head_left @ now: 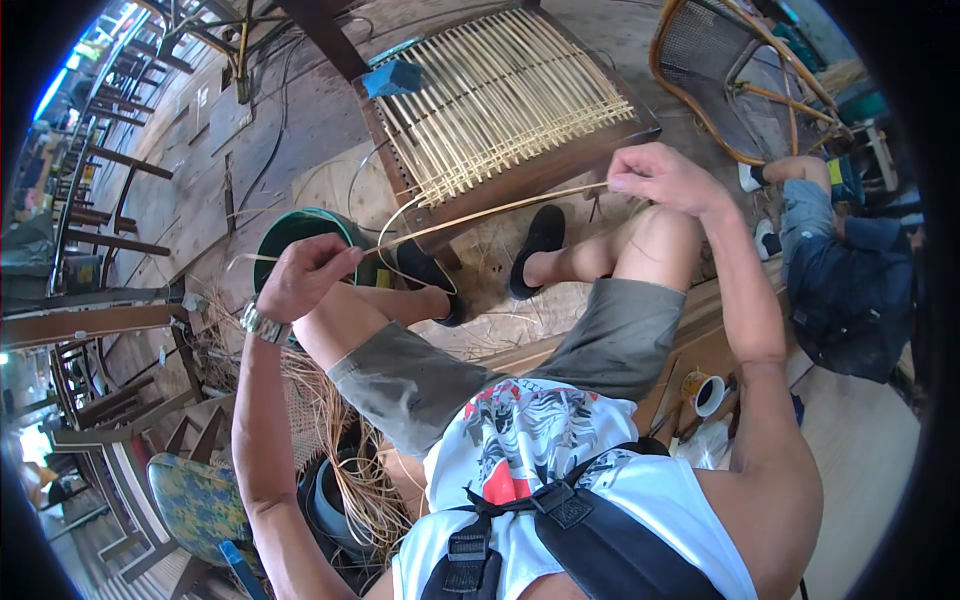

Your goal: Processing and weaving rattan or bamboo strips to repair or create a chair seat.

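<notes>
A thin tan cane strip (490,210) is stretched between my two hands, above my knees. My left hand (305,275) pinches it near the left end, beside a green bucket (275,237); a short tail sticks out past the fingers. At the other end my right hand (665,180) pinches the strip over my right knee. In front of me stands a wooden chair seat frame (540,175) with rows of pale cane strips (500,80) woven across it. A blue cloth or pad (393,78) lies on its far left corner. One loose strand curves down from the frame's near left corner.
A heap of loose cane strands (350,470) lies by my left side. A chair with a mesh back (700,60) stands at the far right, near another person (850,290). Several chair frames (110,230) line the left. A cup (704,393) sits at my right.
</notes>
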### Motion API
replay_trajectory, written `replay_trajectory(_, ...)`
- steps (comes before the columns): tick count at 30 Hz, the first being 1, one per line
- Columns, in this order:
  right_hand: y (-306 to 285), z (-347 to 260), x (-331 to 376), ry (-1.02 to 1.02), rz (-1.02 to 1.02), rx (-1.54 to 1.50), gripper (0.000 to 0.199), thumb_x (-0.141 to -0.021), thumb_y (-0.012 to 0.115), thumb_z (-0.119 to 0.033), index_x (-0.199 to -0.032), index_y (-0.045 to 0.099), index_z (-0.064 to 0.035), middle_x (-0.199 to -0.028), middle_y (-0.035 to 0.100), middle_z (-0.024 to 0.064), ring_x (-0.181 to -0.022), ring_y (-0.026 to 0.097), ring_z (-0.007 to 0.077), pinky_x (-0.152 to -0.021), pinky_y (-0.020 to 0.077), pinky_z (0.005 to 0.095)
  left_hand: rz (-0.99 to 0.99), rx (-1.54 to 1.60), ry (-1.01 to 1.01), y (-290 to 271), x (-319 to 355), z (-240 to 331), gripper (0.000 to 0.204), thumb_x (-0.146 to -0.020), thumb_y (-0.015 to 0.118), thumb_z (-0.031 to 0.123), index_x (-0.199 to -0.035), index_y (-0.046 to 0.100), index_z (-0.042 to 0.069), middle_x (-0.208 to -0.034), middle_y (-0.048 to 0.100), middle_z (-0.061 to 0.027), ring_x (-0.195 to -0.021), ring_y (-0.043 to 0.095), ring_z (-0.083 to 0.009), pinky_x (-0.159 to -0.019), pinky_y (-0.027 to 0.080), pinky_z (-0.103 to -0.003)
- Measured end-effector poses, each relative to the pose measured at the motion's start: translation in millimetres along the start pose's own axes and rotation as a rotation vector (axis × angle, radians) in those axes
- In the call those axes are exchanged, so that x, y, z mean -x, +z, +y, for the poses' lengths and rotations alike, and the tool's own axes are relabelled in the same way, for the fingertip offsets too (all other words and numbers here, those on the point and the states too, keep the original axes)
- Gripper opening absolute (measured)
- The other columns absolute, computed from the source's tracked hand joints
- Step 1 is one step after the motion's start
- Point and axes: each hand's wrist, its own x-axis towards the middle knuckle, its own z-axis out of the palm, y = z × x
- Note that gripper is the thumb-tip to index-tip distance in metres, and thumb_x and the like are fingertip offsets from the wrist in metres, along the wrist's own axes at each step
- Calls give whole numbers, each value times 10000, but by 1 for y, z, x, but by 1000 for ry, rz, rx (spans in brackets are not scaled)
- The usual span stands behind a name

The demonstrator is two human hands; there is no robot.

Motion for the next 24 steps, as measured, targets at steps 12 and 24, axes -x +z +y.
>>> replay_trajectory(12,36,-98,15,-51,27,-31,128,-907,665,-98,-842,609,-3,-754,535,-43,-713,470,29,-640,385,209,266,301,-181,-26,81,-50,238,-913,713,230,-808,625,35,-701,550,63,-663,441,-31,-592,360,-223)
replay_trajectory(24,58,-117,-19,13,8,139,136,-912,648,-110,-822,582,-32,-728,492,-71,-689,416,7,-610,343,196,448,330,-318,-49,194,-82,213,-899,729,226,-830,655,38,-712,576,64,-656,453,-24,-592,369,-212)
